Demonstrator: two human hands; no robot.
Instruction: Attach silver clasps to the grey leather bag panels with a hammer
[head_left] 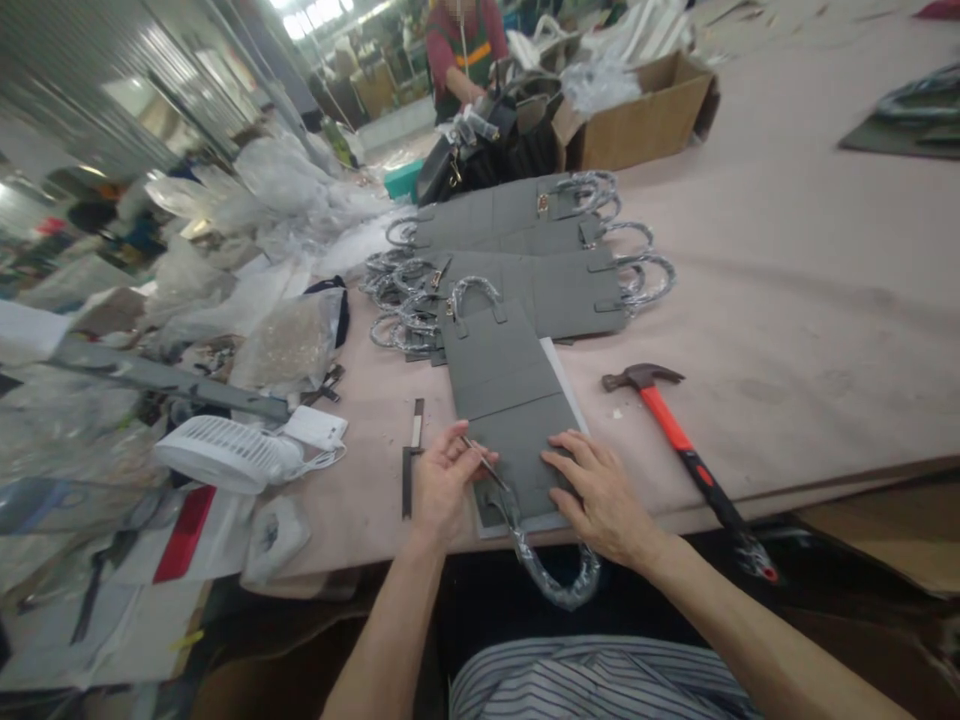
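In front of me a flat grey bag panel (510,380) lies lengthwise on the table. It has a plastic-wrapped handle (559,590) hanging over the near edge and another at its far end. A white sheet (564,375) shows beneath it. My left hand (448,475) pinches a thin pointed metal tool (484,458) above the panel, close to the base of the near handle. Fingers apart, my right hand (596,490) rests on the panel's right side. Beyond lie several more grey panels (525,280) with wrapped handles, overlapping one another.
A claw hammer (679,435) with a red and black handle lies at right. A black metal square (411,460) and a white fan (225,450) are at left, beside plastic bags (285,330). Farther back stand dark bags, a cardboard box (645,110) and another person (466,50).
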